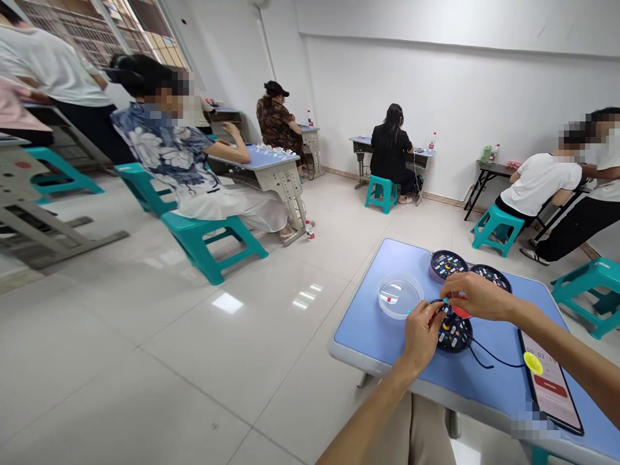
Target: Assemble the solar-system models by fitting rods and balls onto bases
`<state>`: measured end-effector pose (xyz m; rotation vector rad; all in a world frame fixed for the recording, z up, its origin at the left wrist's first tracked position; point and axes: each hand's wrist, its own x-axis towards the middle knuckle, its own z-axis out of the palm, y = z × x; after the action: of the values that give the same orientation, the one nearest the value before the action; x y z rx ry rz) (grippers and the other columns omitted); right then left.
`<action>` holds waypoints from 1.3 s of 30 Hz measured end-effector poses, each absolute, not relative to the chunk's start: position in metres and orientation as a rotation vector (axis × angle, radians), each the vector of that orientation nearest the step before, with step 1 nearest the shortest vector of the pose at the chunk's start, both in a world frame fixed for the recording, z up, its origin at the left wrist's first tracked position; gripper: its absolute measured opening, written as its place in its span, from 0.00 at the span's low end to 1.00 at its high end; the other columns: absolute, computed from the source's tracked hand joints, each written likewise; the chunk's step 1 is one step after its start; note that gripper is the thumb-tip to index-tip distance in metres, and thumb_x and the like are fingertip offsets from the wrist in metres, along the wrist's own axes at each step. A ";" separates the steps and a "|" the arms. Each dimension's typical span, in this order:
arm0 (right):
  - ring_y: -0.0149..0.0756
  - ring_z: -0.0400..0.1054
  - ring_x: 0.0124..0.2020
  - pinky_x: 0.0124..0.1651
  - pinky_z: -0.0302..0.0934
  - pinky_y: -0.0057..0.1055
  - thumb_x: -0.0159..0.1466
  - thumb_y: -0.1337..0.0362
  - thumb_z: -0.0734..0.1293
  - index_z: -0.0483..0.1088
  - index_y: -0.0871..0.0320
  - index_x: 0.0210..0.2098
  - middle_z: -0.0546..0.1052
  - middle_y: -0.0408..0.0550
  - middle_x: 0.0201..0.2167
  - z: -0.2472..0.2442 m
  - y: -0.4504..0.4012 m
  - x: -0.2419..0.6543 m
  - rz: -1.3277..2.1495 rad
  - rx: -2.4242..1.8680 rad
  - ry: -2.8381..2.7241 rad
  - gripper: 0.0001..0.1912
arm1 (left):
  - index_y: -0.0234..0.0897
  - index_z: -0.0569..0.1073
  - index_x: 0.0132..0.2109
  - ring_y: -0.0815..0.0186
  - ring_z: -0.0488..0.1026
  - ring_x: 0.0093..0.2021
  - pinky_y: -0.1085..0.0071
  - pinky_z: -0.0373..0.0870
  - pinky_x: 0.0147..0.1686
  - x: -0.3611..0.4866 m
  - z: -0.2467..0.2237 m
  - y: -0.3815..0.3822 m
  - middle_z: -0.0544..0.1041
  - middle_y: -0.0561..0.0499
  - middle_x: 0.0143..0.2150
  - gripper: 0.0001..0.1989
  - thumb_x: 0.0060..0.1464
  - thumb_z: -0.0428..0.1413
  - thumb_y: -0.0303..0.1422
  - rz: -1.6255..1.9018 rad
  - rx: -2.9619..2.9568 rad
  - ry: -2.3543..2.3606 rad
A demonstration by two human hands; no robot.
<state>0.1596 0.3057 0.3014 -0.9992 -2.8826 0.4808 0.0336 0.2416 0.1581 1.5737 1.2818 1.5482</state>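
The dish, clear and round, stood on the blue desk, with a small red bead visible within its outline. Just right of the dish, the left hand had its thumb and fingers drawn together, pinching the cord. Farther right of the dish, the right hand had its fingertips pressed together on a turquoise bead, close to the left fingertips; whether this bead was threaded could not be told. The cord, dark and thin, lay right of the dish: from between the hands it passed over the near tin, one strand ending loose and another reaching the yellow disc. This disc overlapped the phone, which lay well to the right of the dish and showed a timer. The red disc, right of the dish, appeared partly beneath the right hand; whether it was held could not be told. Beyond the dish and to its right stood the far tin, with the third tin beside it; all three tins had dark, patterned faces. Well beyond the dish, to its left, a person in a floral top sat at another desk.
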 end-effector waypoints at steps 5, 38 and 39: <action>0.39 0.68 0.35 0.43 0.59 0.35 0.62 0.71 0.61 0.76 0.57 0.34 0.77 0.50 0.29 0.299 0.305 0.161 0.292 -0.872 -2.967 0.12 | 0.38 0.79 0.42 0.67 0.70 0.31 0.71 0.66 0.33 0.038 0.154 0.247 0.73 0.51 0.30 0.10 0.61 0.53 0.30 1.631 1.598 1.267; 0.41 0.64 0.35 0.37 0.47 0.35 0.60 0.76 0.64 0.73 0.59 0.28 0.73 0.51 0.28 0.282 0.295 0.149 -0.484 -0.810 -3.148 0.09 | 0.36 0.77 0.36 0.68 0.71 0.29 0.73 0.66 0.31 0.037 0.156 0.246 0.75 0.50 0.29 0.12 0.64 0.48 0.28 1.583 1.766 1.369; 0.42 0.64 0.36 0.37 0.47 0.36 0.61 0.74 0.64 0.73 0.59 0.28 0.73 0.52 0.28 0.284 0.294 0.150 -0.488 -0.831 -3.142 0.08 | 0.36 0.76 0.37 0.67 0.71 0.30 0.73 0.66 0.32 0.037 0.156 0.245 0.75 0.50 0.30 0.12 0.64 0.48 0.28 1.578 1.771 1.373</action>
<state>0.1499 0.2945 0.2838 -0.8311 -3.1425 -0.4878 0.0368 0.2455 0.1564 1.7708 1.3729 1.5777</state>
